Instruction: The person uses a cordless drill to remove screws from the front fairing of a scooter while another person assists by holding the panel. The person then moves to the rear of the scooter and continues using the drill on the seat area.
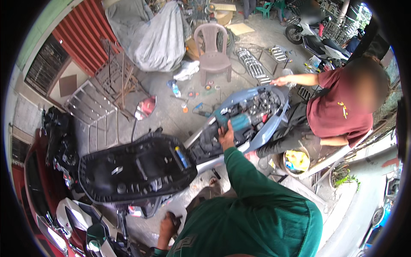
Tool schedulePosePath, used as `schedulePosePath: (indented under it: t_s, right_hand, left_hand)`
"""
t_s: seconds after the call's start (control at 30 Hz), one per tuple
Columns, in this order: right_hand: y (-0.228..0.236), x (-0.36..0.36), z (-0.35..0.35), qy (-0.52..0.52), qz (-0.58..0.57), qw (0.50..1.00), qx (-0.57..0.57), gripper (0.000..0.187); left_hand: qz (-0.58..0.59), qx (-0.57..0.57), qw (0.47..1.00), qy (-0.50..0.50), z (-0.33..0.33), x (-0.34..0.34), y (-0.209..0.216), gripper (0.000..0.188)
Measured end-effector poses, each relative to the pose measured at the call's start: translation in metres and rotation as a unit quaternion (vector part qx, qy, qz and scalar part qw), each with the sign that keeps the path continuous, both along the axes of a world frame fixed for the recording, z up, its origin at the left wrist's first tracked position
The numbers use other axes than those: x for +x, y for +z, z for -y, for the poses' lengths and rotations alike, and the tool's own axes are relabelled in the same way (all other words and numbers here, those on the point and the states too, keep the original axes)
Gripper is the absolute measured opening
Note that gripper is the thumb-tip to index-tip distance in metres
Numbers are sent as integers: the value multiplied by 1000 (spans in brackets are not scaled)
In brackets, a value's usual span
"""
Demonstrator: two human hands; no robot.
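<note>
Nearest, the left hand (168, 227) hangs with its fingers curled about a dark thing (174, 218), which I cannot identify. Farther, the right hand (226, 138) is the nearer one to the teal tool (240, 123), touching its near left side; whether these fingers close around it, I cannot tell. The tool lies beyond and to the right of them, its long axis roughly crosswise, between the side edges of the opened scooter body (264, 139).
</note>
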State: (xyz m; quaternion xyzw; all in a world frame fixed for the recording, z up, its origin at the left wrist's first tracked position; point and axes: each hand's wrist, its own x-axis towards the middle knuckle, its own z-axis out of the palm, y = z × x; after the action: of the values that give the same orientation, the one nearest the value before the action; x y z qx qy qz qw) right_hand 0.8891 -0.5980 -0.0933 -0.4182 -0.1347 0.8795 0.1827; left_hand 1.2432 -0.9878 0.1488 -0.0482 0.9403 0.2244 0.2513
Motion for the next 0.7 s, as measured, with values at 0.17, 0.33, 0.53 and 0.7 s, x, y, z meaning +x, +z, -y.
schedulePosePath:
  t_s: [0.17,0.33,0.53,0.7]
  right_hand:
    - [18,-22,1,-15,36,996,-81,41]
    - [38,-2,1,-25,131,987,-92,38]
    - [35,44,-12,20,192,980,-52,52]
    - [44,54,-7,10,125,992,2,64]
  left_hand:
    - [113,91,983,114,-5,40,-146,48]
    - [125,139,974,131,-40,19,-177,47]
    - [130,176,971,98,-66,-20,-183,46]
    - [145,197,968,57,-50,-32,-184,45]
